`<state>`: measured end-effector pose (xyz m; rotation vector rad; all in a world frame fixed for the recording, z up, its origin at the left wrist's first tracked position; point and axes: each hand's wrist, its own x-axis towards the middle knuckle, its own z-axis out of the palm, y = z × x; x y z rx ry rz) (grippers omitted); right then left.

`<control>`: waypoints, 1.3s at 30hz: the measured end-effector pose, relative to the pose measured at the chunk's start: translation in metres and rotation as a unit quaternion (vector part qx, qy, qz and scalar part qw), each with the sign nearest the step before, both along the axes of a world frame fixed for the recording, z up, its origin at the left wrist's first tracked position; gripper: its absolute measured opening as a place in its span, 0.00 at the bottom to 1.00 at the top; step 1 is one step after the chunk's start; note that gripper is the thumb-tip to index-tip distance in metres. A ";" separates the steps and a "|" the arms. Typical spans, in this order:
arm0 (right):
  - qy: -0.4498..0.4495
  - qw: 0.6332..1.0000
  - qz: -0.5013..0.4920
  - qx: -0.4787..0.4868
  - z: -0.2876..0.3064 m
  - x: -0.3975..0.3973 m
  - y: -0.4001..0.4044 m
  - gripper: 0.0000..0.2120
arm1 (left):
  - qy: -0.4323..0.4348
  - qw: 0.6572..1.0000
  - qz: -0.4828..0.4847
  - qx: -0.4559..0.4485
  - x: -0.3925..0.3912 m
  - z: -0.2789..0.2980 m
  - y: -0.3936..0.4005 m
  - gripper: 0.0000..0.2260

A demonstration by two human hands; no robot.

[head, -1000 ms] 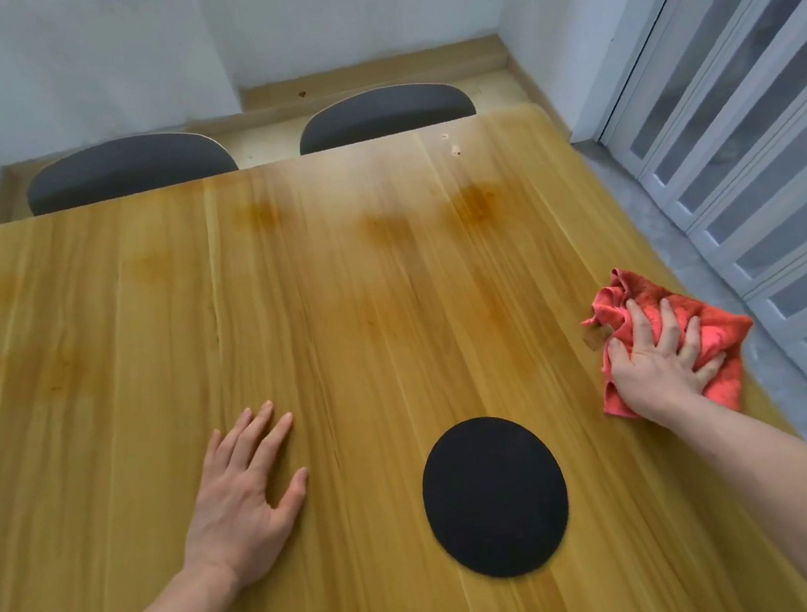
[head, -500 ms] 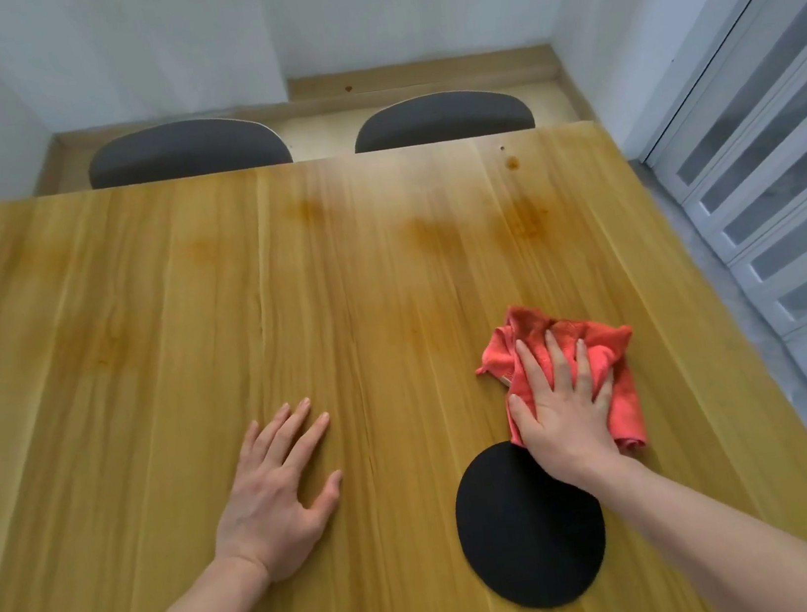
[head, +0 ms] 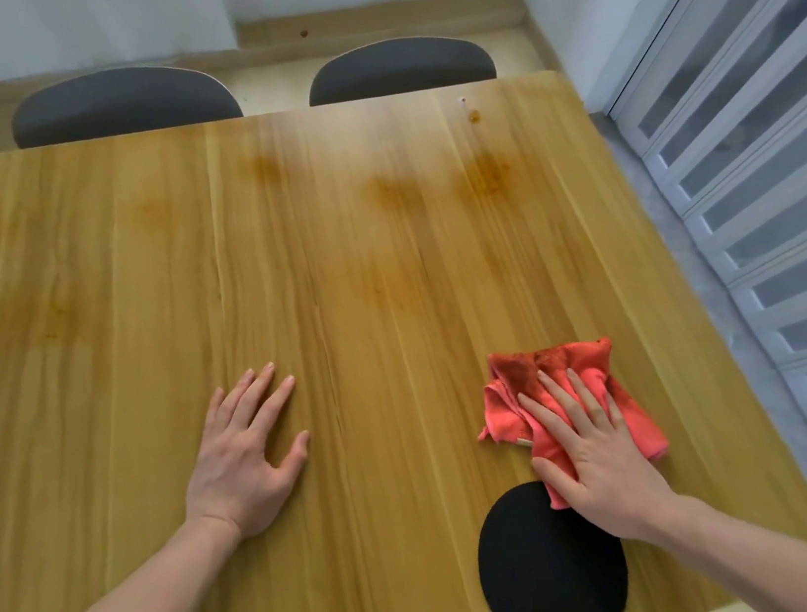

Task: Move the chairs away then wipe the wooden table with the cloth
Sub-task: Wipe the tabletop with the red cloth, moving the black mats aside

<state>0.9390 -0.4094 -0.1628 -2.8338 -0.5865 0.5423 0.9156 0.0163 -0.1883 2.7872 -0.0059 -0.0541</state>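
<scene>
The wooden table [head: 333, 263] fills most of the view and carries faint brownish stains toward its far side. A crumpled red cloth [head: 568, 386] lies on the table's right part. My right hand [head: 593, 450] presses flat on the cloth with straight, spread fingers. My left hand [head: 246, 452] rests flat on the bare wood at the middle left, fingers spread. Two dark grey chair backs, the left chair [head: 124, 103] and the right chair [head: 399, 67], stand behind the table's far edge.
A black round disc [head: 548, 576] lies on the table close to the front edge, just below my right hand. White slatted doors [head: 758, 152] run along the right side. White walls and a wooden skirting [head: 377, 24] close off the far side.
My right hand slid the cloth left from the table's right edge toward the disc, then slightly back to the right. My left hand stays flat in place.
</scene>
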 end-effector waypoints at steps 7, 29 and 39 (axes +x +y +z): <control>-0.011 0.968 -0.251 -0.026 -0.010 0.066 -0.031 0.33 | -0.010 1.000 -0.001 -0.003 0.002 -0.001 -0.001 0.31; 0.010 0.976 -0.214 -0.042 -0.009 0.064 -0.005 0.32 | -0.016 1.000 0.000 -0.009 0.002 -0.005 0.001 0.32; 0.049 0.961 -0.267 -0.058 -0.009 0.045 0.075 0.37 | -0.016 1.000 0.004 -0.016 0.002 -0.005 0.003 0.31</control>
